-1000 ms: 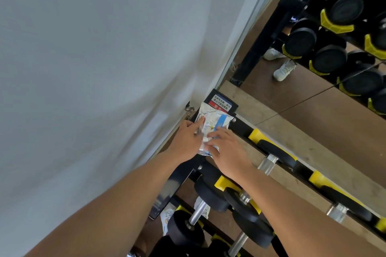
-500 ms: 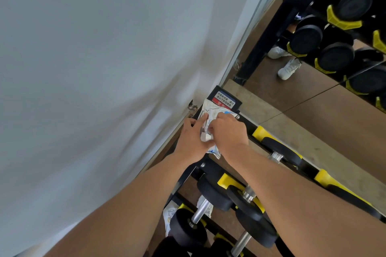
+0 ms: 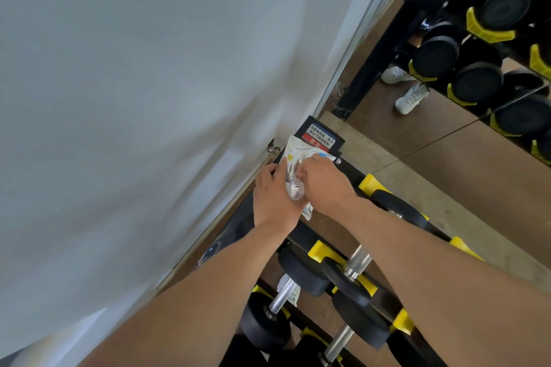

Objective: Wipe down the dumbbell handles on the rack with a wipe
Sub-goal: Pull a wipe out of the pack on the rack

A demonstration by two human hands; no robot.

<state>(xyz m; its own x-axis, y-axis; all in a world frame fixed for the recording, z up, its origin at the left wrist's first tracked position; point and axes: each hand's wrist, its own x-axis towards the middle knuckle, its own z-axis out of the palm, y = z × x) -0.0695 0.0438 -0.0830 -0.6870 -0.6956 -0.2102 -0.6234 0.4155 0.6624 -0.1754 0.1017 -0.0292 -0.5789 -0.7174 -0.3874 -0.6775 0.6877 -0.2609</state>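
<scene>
Fingers of both hands are curled onto the wipe packet [image 3: 298, 158], which lies on the top corner of the rack [image 3: 351, 171] beside the warning label [image 3: 321, 137]. My left hand [image 3: 272, 198] grips the packet's near left edge; my right hand [image 3: 326, 185] pinches at its middle, where a pale scrap, seemingly a wipe or the flap, shows between the two hands. I cannot tell which it is.

Assessment: the step in hand appears to be drawing out one wipe. No handle looks wiped yet; the steel dumbbell handles [image 3: 356, 262] on the lower tiers sit well below the packet, apart from both hands.

Recommendations:
- Left hand should hold the packet flat against the rack so that it does not slide off the corner toward the wall [image 3: 149, 98].
- Right hand should pull a single sheet slowly and straight out; a quick tug may bring several or tear it.
- Reseal the flap before moving on.

Risk noted: a white scrap [image 3: 287, 292] already lies behind a lower handle; a dropped packet could land there too.
</scene>
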